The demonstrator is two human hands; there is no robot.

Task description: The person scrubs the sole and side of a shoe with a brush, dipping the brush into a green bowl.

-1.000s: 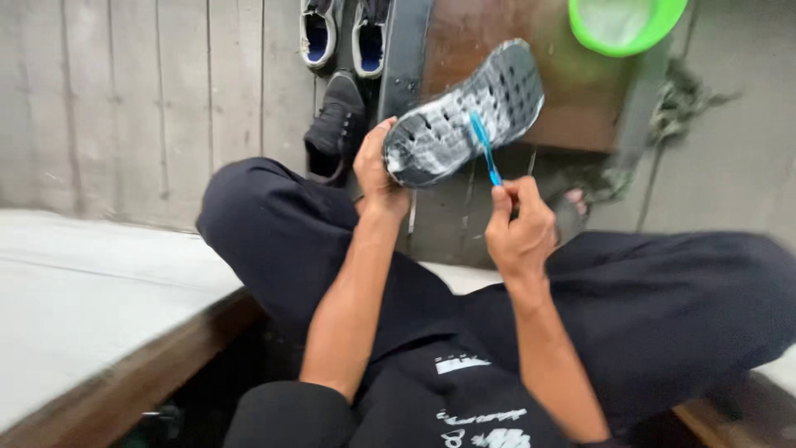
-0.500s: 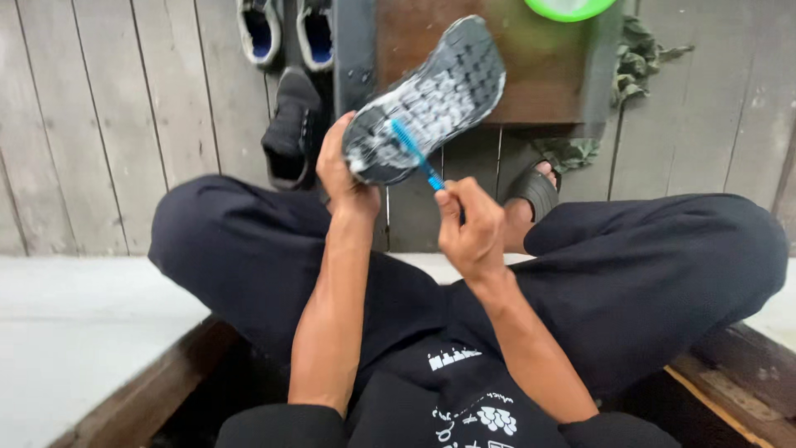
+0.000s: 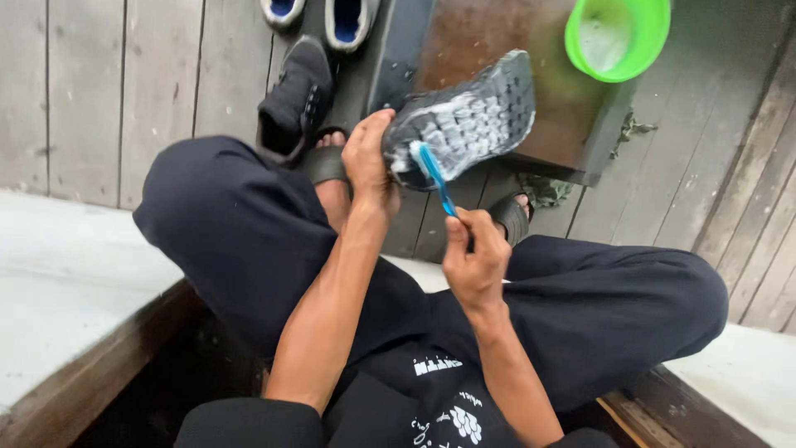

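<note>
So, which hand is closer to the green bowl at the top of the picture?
The right hand, though neither touches the green bowl. It holds a blue toothbrush below and left of the bowl. The left hand grips the shoe heel, farther left.

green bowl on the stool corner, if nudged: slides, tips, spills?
The green bowl looks like thin plastic, so probably light and easy to slide. It sits near the wet-looking dark stool edge, so a push could tip it off. Pale liquid inside would likely slosh.

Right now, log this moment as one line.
left hand: holds shoe sole-up | right hand: holds blue toothbrush, bristles on soapy sole | nearby: green basin, black shoe
</note>
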